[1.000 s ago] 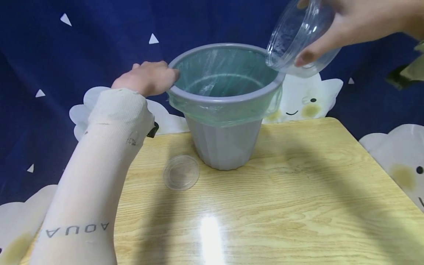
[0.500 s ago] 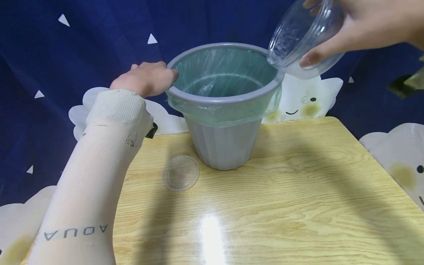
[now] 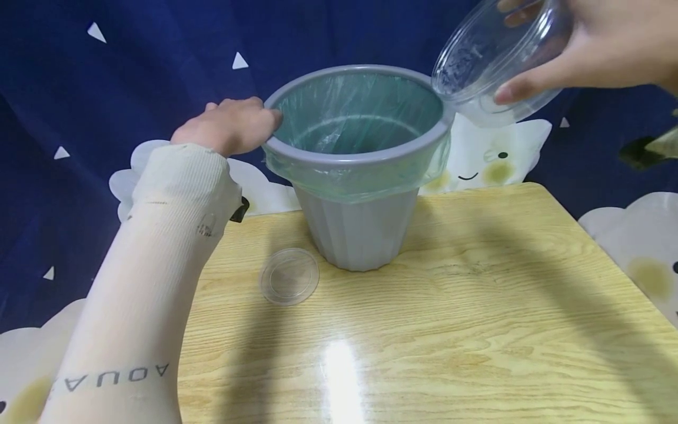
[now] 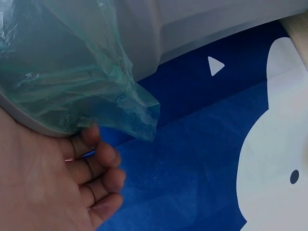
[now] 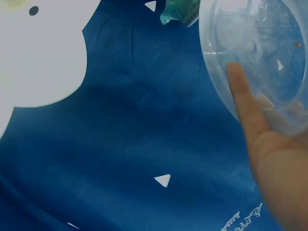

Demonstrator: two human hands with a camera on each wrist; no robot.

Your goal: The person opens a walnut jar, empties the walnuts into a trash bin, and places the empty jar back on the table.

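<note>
A grey trash can stands on the table, lined with a thin green bag folded over its rim. My left hand grips the rim at the left side; in the left wrist view its fingers curl beneath the edge beside the liner. My right hand holds a clear plastic bowl tipped over the can's right rim, its mouth facing the can. In the right wrist view the thumb lies along the bowl, where a small orange speck shows.
A clear round lid lies flat on the wooden table, left of the can's base. A dark blue curtain with white cloud shapes hangs close behind the table.
My right hand and the bowl have shifted slightly to the right and down, and the bowl stays tilted. The left hand keeps its grip on the rim.
</note>
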